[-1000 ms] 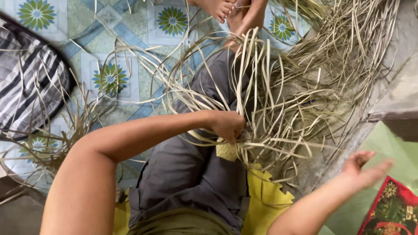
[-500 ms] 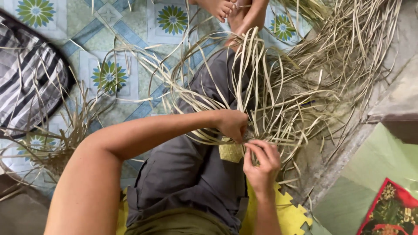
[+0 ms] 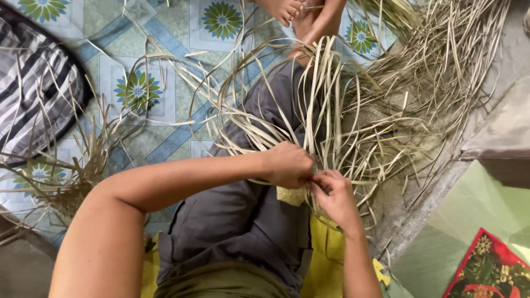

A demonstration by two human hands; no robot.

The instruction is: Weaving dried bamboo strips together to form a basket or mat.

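The strips (image 3: 331,110) I am working are long, flat and pale, dry like split palm leaf, some straw-coloured and some greener, and they fan up and outward from my lap in loose arcs and tangles over my grey trousers (image 3: 248,221) and the floor. Where they meet, just in front of my hands, sits a small woven patch (image 3: 291,195), yellowish and checkered, lying on my thigh. My left hand (image 3: 288,164) is curled into a loose fist over the base of the strips, knuckles up, fingers closed on the bundle right above that patch, the forearm reaching in from the lower left across my body. My right hand (image 3: 334,196) comes up from below, wrist bent, and its thumb and forefinger are pressed together on a strip right beside the left hand; the two hands touch. Under me lies a yellow mat (image 3: 326,259), smooth and flat. The floor (image 3: 165,138) has glossy tiles with blue-green flower shapes and blue bands. A striped black and grey cloth (image 3: 38,94) lies crumpled to the left, and a heap of more strips (image 3: 436,72) spreads to the upper right. My bare feet (image 3: 298,16) show at the top.
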